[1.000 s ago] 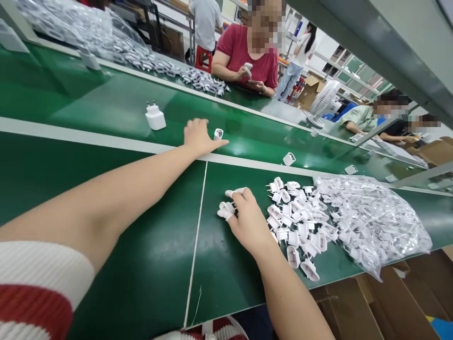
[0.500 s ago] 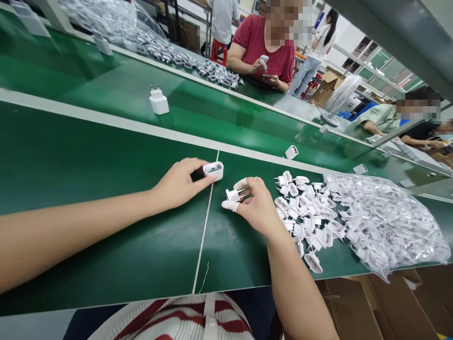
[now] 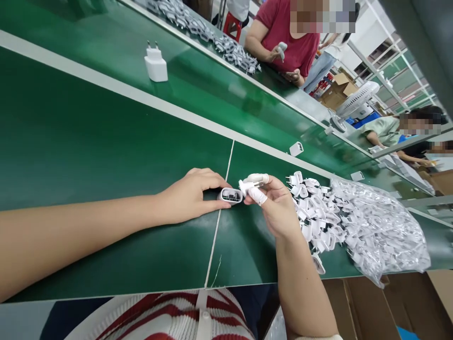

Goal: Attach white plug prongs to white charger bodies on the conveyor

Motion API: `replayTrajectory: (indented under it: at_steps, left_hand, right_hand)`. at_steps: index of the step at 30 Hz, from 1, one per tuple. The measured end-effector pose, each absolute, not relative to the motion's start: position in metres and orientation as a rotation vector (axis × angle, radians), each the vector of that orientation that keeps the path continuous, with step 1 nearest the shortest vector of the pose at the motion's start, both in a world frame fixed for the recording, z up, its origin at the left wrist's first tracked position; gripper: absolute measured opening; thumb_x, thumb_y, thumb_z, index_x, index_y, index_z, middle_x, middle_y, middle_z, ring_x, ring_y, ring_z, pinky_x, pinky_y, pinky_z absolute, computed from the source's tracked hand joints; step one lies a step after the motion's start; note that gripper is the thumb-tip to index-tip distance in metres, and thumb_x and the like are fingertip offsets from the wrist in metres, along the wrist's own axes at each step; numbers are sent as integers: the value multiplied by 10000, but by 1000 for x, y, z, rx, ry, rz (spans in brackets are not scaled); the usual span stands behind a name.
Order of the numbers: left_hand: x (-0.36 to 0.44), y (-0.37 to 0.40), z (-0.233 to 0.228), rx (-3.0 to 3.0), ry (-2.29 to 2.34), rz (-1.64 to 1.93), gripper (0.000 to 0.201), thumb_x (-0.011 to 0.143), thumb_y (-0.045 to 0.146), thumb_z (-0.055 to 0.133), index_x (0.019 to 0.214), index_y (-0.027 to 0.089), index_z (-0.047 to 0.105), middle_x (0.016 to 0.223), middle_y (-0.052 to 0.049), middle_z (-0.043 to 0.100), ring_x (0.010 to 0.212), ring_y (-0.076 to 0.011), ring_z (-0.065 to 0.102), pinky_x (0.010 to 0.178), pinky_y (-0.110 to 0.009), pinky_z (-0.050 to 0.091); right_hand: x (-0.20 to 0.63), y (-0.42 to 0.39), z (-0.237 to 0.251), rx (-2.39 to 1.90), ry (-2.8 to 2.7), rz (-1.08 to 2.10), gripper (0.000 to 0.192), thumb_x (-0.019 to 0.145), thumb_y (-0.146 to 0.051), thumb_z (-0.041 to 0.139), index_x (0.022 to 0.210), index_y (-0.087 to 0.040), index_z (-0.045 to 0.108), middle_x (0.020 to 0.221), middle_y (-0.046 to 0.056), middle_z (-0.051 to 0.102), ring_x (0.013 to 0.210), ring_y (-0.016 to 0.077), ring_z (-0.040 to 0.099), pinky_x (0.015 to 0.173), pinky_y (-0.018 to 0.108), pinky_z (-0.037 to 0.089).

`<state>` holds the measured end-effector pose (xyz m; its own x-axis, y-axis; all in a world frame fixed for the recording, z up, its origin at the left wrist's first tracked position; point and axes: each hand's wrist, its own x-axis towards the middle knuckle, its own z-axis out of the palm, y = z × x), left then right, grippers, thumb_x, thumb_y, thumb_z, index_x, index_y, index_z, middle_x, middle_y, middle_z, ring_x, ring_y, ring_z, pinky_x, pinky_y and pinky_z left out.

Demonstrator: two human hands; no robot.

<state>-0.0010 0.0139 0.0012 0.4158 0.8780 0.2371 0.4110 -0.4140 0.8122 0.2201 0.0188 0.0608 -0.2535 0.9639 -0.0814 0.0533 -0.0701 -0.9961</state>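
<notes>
Between thumb and fingers, my left hand (image 3: 193, 196) grips a white charger housing (image 3: 231, 195), its open end facing right and dark parts showing inside. My right hand (image 3: 274, 198), with white finger cots on thumb and forefinger, pinches a white plug cap (image 3: 245, 186) whose two pins point right. The cap is held close beside the housing's open end; whether they touch I cannot tell. Right of my right hand lies a pile of loose plug caps (image 3: 314, 212).
A clear plastic bag (image 3: 387, 231) full of plug caps lies at the right. Beyond the pale divider strip (image 3: 177, 112) stand an assembled charger (image 3: 156, 64) and an open housing (image 3: 296, 149). Cardboard boxes (image 3: 368, 302) sit below the table edge. A co-worker in red (image 3: 283, 38) sits across.
My hands have come together, bringing the plug cap up to the housing's open end. The cap has turned in my right fingers. The whole view has shifted and tilted.
</notes>
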Motion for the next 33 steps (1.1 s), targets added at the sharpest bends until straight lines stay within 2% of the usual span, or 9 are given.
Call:
replayTrajectory:
  at_steps: [4, 6, 8, 10, 14, 18, 21, 26, 33]
  left_hand:
    - [-2, 13, -1, 2005, 1042, 877, 344, 917, 589, 685, 1141, 339, 759, 1171, -10, 754, 1120, -276, 638, 1078, -463, 376]
    - [-3, 14, -2, 2004, 1041, 876, 332, 913, 585, 691, 1133, 346, 763, 1153, -2, 757, 1118, -276, 634, 1068, -458, 376]
    - [-3, 14, -2, 2009, 1051, 878, 320, 905, 567, 701, 1125, 345, 768, 1128, 1, 759, 1114, -276, 632, 1056, -450, 380]
    - [-3, 14, -3, 2022, 1057, 885, 305, 900, 546, 710, 1116, 340, 770, 1113, 5, 758, 1108, -272, 635, 1048, -444, 378]
    - [-2, 14, -5, 2040, 1039, 911, 271, 907, 519, 716, 1097, 331, 765, 1101, 12, 758, 1098, -266, 637, 1039, -447, 359]
    - [-2, 15, -6, 2043, 1024, 936, 238, 914, 492, 710, 1070, 322, 764, 1071, 15, 757, 1079, -267, 636, 1004, -446, 355]
    - [-2, 15, -7, 2041, 1012, 938, 241, 926, 501, 696, 1074, 321, 761, 1060, 23, 755, 1073, -260, 634, 1000, -441, 349]
    - [-4, 16, -7, 2052, 995, 910, 283, 927, 521, 694, 1068, 284, 756, 1088, 8, 746, 1099, -259, 623, 1035, -443, 335]
    - [-3, 16, -8, 2045, 1003, 923, 274, 931, 526, 678, 1068, 304, 762, 1076, 8, 750, 1093, -259, 620, 1030, -448, 335]
  right_hand:
    - [217, 18, 55, -1038, -1593, 1260, 257, 786, -401, 843, 811, -227, 656, 909, 27, 692, 848, 198, 693, 788, 394, 615]
    - [217, 15, 54, -1066, -1732, 1075, 147, 870, -324, 768, 935, -231, 675, 983, 36, 678, 878, 180, 678, 830, 385, 603]
    - [218, 11, 55, -1105, -1818, 897, 269, 903, -246, 727, 1161, -255, 652, 1137, 54, 664, 910, 160, 666, 866, 373, 596]
    - [219, 7, 59, -1103, -1858, 798, 389, 876, -194, 756, 1233, -265, 618, 1156, 51, 672, 920, 159, 673, 875, 365, 597]
    - [219, 2, 64, -1070, -2087, 588, 247, 864, -113, 763, 1053, -255, 689, 986, 14, 734, 879, 169, 685, 832, 348, 584]
    - [214, 3, 60, -1063, -2256, 390, 279, 889, -99, 727, 1121, -253, 701, 982, 12, 756, 877, 170, 680, 803, 338, 574]
    - [211, 3, 54, -1043, -2242, 315, 247, 895, -117, 724, 1103, -250, 704, 966, 10, 765, 859, 170, 684, 779, 329, 574]
    - [209, 2, 50, -1003, -2158, 292, 207, 915, -144, 719, 1078, -268, 694, 996, 7, 782, 853, 171, 706, 769, 339, 582]
    - [206, 2, 52, -999, -2236, 200, 180, 909, -154, 719, 1045, -265, 679, 950, 8, 786, 809, 180, 697, 719, 342, 564]
